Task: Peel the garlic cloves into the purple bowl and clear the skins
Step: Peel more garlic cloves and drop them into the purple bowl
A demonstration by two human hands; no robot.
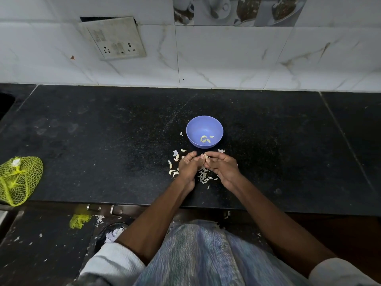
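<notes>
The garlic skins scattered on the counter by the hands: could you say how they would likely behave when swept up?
The garlic skins look thin and curled, so probably very light and apt to scatter. Small flakes on the dark counter may cling or slip past fingers.

bowl (pixel 190 129): smooth plastic | counter (pixel 103 141): speckled polished stone | bag (pixel 18 180): plastic mesh

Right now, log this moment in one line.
both hands pinch garlic clove | round purple plastic bowl holds peeled cloves | papery skins on black counter

purple bowl (pixel 204 129) upright holding peeled cloves (pixel 206 139), skins (pixel 204 175) scattered beside
</notes>
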